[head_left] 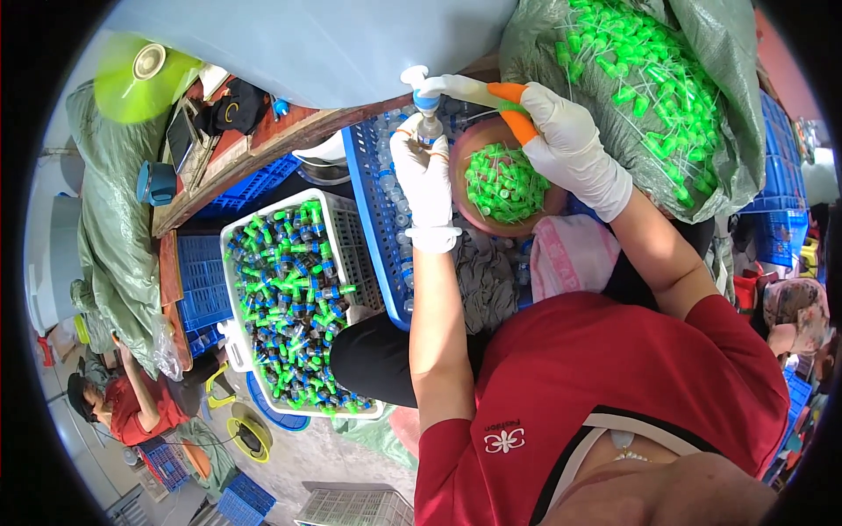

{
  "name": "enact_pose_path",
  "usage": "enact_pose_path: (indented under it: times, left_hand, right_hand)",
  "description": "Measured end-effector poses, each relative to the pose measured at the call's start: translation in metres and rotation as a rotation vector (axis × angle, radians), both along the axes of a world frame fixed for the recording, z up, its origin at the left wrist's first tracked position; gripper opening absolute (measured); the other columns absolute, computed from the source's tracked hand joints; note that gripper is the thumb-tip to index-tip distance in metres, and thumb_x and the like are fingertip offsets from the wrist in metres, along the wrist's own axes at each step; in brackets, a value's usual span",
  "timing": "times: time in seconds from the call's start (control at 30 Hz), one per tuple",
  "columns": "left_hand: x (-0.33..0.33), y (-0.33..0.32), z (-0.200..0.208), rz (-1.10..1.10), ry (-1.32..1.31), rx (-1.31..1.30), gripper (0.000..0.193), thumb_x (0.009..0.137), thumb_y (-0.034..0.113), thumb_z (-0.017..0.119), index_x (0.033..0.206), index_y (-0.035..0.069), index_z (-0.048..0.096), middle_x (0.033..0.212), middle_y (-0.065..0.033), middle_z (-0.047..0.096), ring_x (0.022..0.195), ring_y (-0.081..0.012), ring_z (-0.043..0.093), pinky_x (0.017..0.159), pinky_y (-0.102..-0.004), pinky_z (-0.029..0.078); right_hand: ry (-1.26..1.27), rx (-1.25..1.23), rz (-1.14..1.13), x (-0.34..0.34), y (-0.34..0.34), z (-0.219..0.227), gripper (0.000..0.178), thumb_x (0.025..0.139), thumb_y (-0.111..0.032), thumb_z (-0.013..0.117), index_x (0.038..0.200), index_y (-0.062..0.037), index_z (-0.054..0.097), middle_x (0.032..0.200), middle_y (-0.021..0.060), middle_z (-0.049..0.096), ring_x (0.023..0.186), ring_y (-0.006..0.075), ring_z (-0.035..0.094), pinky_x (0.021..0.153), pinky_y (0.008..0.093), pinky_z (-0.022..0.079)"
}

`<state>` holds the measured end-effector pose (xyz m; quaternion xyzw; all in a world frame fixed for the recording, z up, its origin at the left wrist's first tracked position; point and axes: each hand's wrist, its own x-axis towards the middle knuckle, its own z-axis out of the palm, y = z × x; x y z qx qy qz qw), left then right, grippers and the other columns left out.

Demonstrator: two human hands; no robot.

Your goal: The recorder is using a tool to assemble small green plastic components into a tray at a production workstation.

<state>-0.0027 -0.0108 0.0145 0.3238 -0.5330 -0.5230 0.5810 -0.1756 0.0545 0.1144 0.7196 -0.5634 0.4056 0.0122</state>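
- The left hand (pixel 424 180), in a white glove, sits just left of centre in the upper frame, fingers pointing up and curled closed around a small part at its tips.
- Its bare forearm runs straight down to a red sleeve at the lower middle.
- The right hand (pixel 566 145), in a white glove with orange fingertips, lies upper right of centre, pinched shut on a small piece.
- Its forearm slants down and right to the red sleeve.

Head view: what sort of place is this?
Probably a small assembly workshop: a white crate full of finished green-capped pump parts, a big sack of green caps, and gloved hands fitting a part at a bowl.
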Motion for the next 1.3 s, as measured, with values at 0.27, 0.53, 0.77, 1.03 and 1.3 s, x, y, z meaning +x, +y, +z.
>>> enact_pose_path:
  times: [0.27,0.53,0.77,1.03,1.3]
  left_hand:
    - [0.000,-0.002,-0.003,-0.023,0.009,-0.004,0.043,0.087,-0.010,0.059,0.128,0.001,0.050,0.121,-0.0081,0.054,0.109,-0.0154,0.053,0.097,-0.0312,0.044]
    - [-0.002,-0.002,-0.004,-0.016,0.029,0.000,0.043,0.088,-0.010,0.058,0.128,0.001,0.050,0.120,-0.0084,0.055,0.108,-0.0159,0.054,0.098,-0.0314,0.044]
    - [0.006,0.004,-0.010,0.037,-0.072,-0.010,0.042,0.086,-0.010,0.057,0.126,0.001,0.051,0.115,-0.0068,0.055,0.103,-0.0154,0.054,0.097,-0.0307,0.042]
    - [0.006,0.050,-0.005,-0.245,-0.031,0.049,0.039,0.092,0.000,0.057,0.130,0.001,0.047,0.111,-0.0066,0.055,0.096,-0.0125,0.055,0.087,-0.0269,0.047]
    - [0.001,0.077,-0.001,-0.320,0.036,0.282,0.031,0.095,0.006,0.054,0.125,0.001,0.047,0.098,-0.0026,0.053,0.070,-0.0084,0.049,0.060,-0.0225,0.039]
  right_hand:
    - [-0.014,0.022,-0.005,-0.001,-0.001,-0.002,0.033,0.081,-0.001,0.066,0.113,-0.0083,0.064,0.089,0.0131,0.062,0.078,0.0359,0.063,0.065,0.0390,0.052]
    - [-0.036,0.013,0.006,-0.002,-0.001,-0.002,0.032,0.082,0.000,0.066,0.113,-0.0080,0.064,0.088,0.0128,0.062,0.077,0.0351,0.064,0.064,0.0387,0.052]
    - [-0.176,-0.004,0.022,0.007,0.013,0.009,0.035,0.085,-0.002,0.065,0.120,-0.0067,0.062,0.088,0.0131,0.063,0.075,0.0324,0.065,0.063,0.0369,0.051]
    - [0.100,0.157,0.151,0.006,0.018,-0.014,0.030,0.082,-0.004,0.067,0.110,-0.0026,0.058,0.092,0.0174,0.064,0.079,0.0379,0.065,0.065,0.0411,0.053]
    - [-0.141,0.265,0.283,0.012,0.017,-0.046,0.018,0.088,-0.004,0.062,0.105,-0.0012,0.055,0.092,0.0194,0.063,0.083,0.0365,0.065,0.069,0.0379,0.052]
